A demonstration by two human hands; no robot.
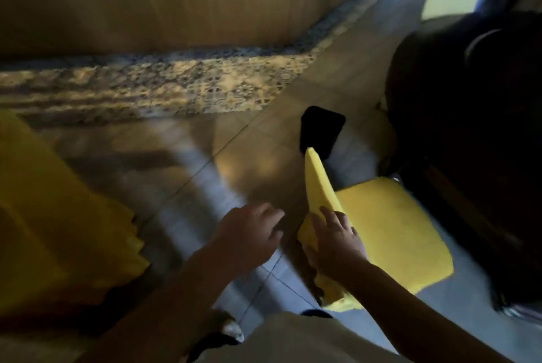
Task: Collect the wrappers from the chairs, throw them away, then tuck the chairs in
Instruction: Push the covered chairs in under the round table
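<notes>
The right hand [334, 233], low and right of centre, lies with fingers spread on the top of a yellow chair back [318, 183]; whether it truly clasps it I cannot tell. The left hand [249, 233] hovers just beside, loosely curled, holding nothing. To the right shows the chair's yellow seat [393, 230], with no wrapper visible on it; blur and gloom could hide one. Beyond, a lace-edged tablecloth [164, 86] hangs over the worktop across the upper frame. Pushed carelessly, the chair might snag that cloth or strike the dark object [321, 132] on the floor.
</notes>
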